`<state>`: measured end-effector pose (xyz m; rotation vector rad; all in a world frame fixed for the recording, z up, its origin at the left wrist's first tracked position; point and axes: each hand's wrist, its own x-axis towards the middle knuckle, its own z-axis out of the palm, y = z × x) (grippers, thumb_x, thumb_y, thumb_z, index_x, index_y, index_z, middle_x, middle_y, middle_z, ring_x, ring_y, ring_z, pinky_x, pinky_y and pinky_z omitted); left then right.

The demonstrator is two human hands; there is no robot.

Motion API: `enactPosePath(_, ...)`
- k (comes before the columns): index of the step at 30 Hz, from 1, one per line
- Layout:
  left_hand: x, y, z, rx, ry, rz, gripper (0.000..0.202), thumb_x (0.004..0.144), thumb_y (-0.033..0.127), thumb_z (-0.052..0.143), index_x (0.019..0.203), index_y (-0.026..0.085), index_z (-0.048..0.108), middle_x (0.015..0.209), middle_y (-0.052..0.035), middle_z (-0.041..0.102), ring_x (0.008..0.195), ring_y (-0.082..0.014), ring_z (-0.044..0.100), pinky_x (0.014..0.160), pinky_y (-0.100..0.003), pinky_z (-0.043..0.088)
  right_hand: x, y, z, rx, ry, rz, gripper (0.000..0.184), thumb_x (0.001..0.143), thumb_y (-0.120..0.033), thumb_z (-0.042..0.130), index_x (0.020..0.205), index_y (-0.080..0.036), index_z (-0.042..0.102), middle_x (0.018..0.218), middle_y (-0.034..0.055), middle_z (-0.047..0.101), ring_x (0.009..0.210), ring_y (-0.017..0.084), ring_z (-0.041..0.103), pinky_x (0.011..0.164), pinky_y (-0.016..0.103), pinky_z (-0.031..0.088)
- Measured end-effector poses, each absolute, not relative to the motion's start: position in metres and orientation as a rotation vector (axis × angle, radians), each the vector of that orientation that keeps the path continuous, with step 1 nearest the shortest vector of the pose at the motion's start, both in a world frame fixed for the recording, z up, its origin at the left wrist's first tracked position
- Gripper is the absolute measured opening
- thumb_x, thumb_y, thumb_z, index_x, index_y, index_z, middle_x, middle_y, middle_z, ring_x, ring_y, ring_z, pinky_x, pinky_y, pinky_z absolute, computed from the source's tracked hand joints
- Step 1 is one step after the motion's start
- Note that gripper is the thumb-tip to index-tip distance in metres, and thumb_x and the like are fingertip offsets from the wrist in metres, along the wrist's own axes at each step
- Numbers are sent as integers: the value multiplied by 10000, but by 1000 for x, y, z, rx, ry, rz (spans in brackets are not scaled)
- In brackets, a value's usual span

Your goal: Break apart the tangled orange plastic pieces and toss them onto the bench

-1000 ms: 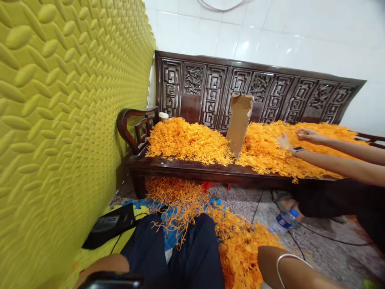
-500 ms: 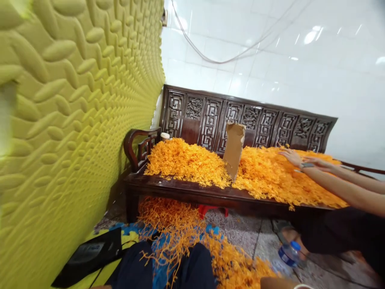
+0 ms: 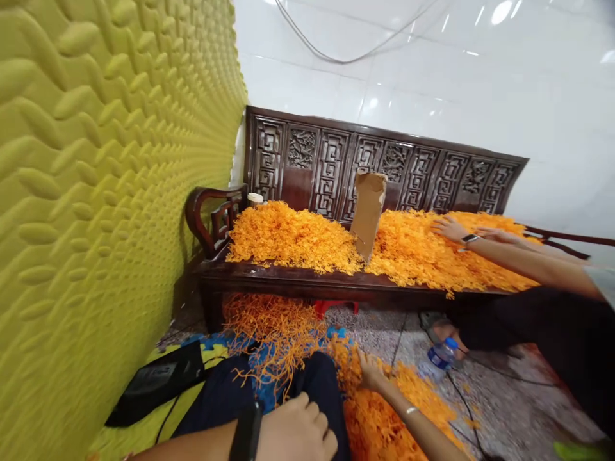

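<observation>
My left hand [image 3: 300,428], with a black band at the wrist, is over my dark-trousered lap. Its fingers are curled together, their tips turned down out of sight. My right hand [image 3: 371,372], with a thin light bracelet, reaches to the floor beside my knee. Its fingers close against a clump of small orange pieces [image 3: 346,363] at the edge of a larger orange heap [image 3: 384,426]. Thin orange strands [image 3: 276,358] lie tangled between and beyond my knees, running back under the bench.
A dark carved wooden bench [image 3: 288,282] bears orange piles split by a cardboard piece [image 3: 369,214]. Another person's hands [image 3: 451,229] touch the right pile. A water bottle [image 3: 439,355] and cables are on the floor. A black bag [image 3: 158,378] lies left, near the yellow padded wall [image 3: 120,192].
Both my hands have come up into view from the bottom edge, the right one reaching forward to the orange pieces. The view has tilted slightly down. The other person's hands moved only slightly.
</observation>
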<state>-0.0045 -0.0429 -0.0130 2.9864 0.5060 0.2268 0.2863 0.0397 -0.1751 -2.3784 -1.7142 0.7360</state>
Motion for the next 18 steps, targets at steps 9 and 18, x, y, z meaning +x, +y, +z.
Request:
enactPosePath(9,27,-9,-34,2862,181,-511,503,787,530,553,1092,137,624,934,-147,711,802,-303,684,654,-363,523,347,48,-119,-1971,-1546,522,271,846,-378,568,862,-110,607,817,18,615,736,134,587,695,298,492)
enactPosePath(18,27,11,-56,2713,436,-376,469,746,484,611,1085,160,617,1014,-136,668,910,-317,646,786,-405,497,369,34,37,-1301,-1144,68,384,712,-531,601,798,-158,573,854,50,627,755,140,565,682,262,445)
